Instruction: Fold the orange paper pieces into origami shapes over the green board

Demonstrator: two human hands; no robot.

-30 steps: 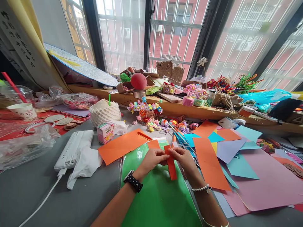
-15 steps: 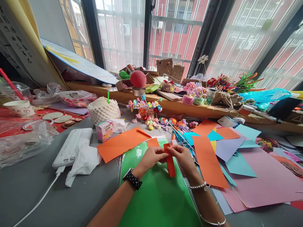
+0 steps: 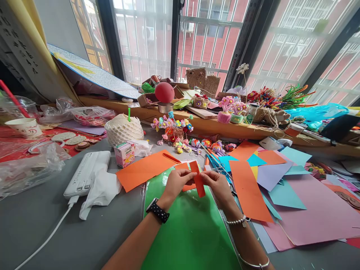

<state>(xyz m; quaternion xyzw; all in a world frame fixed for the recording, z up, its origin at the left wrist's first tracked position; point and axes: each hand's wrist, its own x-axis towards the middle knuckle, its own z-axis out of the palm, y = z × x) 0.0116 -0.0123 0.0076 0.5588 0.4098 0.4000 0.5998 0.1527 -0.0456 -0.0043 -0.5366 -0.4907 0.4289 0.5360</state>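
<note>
A narrow orange paper strip [image 3: 200,186] is held up between my hands, above the green mat [image 3: 188,228]. My left hand [image 3: 176,183] pinches its left edge with thumb and finger. On the opposite edge, my right hand [image 3: 216,183] pinches it the same way. The strip leans slightly, its top tipped left. Behind my left fingers, a small orange paper piece [image 3: 182,166] lies at the mat's far end, partly hidden. A long orange sheet [image 3: 149,168] rests beyond my left hand, and another orange sheet [image 3: 249,191] lies right of my right hand.
Scissors [image 3: 222,169] lie just beyond my right hand. Coloured paper [image 3: 315,210] spreads over the right side. At left are a white power bank [image 3: 87,173] with a cable, a tissue [image 3: 102,191] and a small pink box [image 3: 124,154]. Crochet flowers [image 3: 173,127] stand at the back.
The orange strip has been raised and turned so that its broad face shows more. My hands have shifted slightly, with both still pinching it.
</note>
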